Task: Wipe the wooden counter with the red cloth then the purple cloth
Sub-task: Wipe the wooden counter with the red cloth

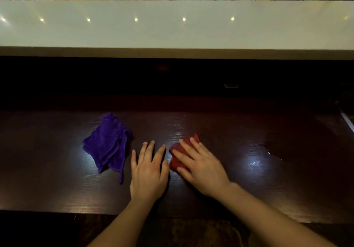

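Head view: 2 cloths, red cloth under right hand, purple cloth.

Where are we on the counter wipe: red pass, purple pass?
Red pass in hand: right hand presses flat on the red cloth on the wooden counter. Nothing reads as finished. Left: purple cloth lies crumpled, untouched, beside the flat, empty left hand.

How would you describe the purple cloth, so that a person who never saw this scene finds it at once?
Look at the dark wooden counter below the long white ledge. Left of the flat left hand lies the purple cloth, crumpled and untouched. Unlike the red cloth, no hand covers it.
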